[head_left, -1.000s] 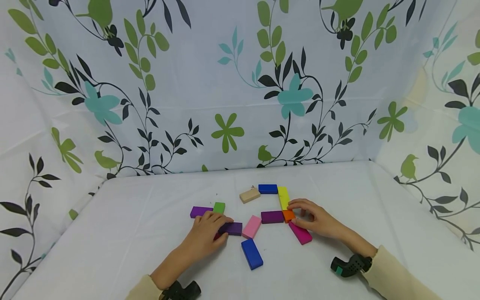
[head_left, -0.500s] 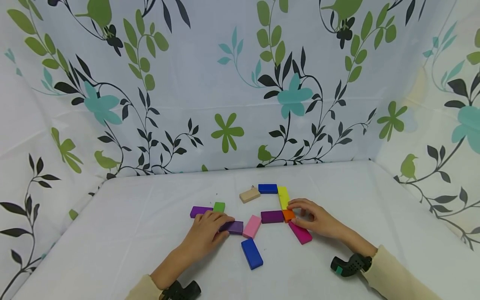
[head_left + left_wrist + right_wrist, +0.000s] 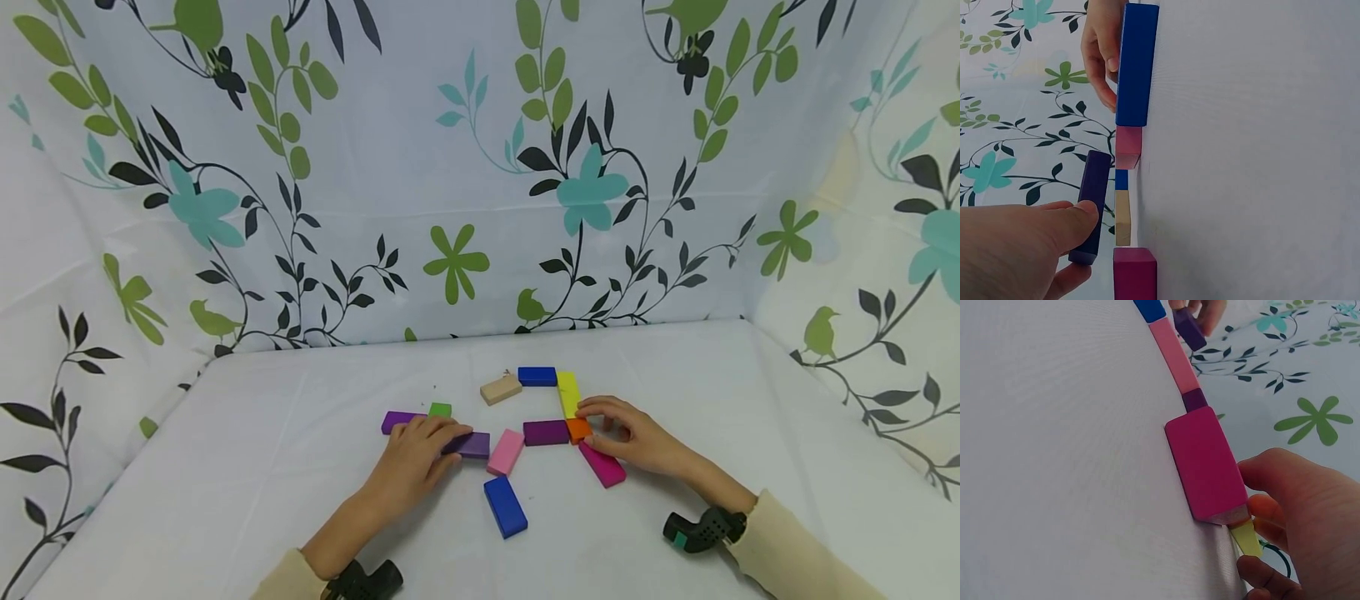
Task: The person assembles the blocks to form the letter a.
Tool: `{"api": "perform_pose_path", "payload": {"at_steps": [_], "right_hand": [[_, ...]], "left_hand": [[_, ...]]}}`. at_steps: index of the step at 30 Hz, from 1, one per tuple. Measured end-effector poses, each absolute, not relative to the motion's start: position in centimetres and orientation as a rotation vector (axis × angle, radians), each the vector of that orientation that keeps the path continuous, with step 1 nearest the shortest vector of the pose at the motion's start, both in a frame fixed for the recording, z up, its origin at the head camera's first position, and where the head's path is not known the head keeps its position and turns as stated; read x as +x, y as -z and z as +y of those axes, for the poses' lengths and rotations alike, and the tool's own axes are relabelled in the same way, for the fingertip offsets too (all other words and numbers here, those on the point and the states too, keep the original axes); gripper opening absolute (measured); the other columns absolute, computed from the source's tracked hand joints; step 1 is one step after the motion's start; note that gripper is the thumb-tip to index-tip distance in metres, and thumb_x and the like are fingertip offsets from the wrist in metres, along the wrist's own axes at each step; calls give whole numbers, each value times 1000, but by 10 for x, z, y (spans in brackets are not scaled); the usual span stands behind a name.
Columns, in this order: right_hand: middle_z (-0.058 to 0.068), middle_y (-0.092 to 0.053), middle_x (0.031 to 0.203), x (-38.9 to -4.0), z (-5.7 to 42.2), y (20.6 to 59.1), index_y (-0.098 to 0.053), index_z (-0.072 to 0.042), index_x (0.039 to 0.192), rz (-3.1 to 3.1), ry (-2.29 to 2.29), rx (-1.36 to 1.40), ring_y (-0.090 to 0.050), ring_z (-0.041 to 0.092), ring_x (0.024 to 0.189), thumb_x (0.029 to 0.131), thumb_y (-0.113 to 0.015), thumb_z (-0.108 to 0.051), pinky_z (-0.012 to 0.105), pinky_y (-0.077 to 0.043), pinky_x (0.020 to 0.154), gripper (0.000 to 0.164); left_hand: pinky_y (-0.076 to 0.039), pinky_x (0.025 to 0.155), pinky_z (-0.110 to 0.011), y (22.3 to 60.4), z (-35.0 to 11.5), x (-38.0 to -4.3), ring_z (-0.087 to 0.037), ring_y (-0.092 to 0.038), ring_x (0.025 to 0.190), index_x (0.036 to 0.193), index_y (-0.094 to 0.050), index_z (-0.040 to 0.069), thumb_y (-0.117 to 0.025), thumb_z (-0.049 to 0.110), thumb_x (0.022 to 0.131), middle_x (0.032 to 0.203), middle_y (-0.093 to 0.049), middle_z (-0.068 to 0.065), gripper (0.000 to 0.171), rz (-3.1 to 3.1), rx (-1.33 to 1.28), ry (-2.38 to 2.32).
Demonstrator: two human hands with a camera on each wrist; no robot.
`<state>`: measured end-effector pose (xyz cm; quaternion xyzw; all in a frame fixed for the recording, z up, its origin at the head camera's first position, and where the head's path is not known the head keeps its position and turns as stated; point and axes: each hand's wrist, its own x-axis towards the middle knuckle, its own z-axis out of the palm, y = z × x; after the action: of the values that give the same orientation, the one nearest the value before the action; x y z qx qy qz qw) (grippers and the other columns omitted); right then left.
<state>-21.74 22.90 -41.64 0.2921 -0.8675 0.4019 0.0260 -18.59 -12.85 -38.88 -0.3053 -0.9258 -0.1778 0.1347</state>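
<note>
My left hand (image 3: 408, 462) pinches a dark purple block (image 3: 1094, 187) between thumb and fingers; the left wrist view shows it raised above the tabletop. Under that hand stands a magenta block (image 3: 1135, 275), hidden in the head view. The held block's end is close to a pink block (image 3: 506, 452). My right hand (image 3: 637, 437) has thumb and fingertip at opposite sides of a small orange block (image 3: 578, 430). The orange block touches a yellow block (image 3: 568, 395), a plum block (image 3: 546, 432) and a magenta-pink block (image 3: 602, 465).
A blue block (image 3: 506, 507) lies nearest me, below the pink one. At the back are a tan block (image 3: 500, 389) and another blue block (image 3: 537, 377). A violet block (image 3: 401, 421) and a green block (image 3: 440, 410) lie beyond my left hand. A patterned curtain (image 3: 450, 183) hangs behind the white table (image 3: 637, 550).
The purple block in my left hand has risen slightly and shifted a little right and away from me. My right hand stays in the same place.
</note>
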Motion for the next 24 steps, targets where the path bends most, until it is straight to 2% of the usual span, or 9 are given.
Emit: {"api": "perform_pose_path", "payload": {"at_steps": [24], "right_hand": [[16,-53,134,-217,230,417,-60,-7,126,-2675,-1239,902,-51,16,96,89,-70,-13,22,-44,71,39]], "left_hand": [[-45,89,-47,376,-112,-172,-24,-55,115,124,-65,16,-73,19,88,118,-63,-3,38,-2615,-962,575]]}}
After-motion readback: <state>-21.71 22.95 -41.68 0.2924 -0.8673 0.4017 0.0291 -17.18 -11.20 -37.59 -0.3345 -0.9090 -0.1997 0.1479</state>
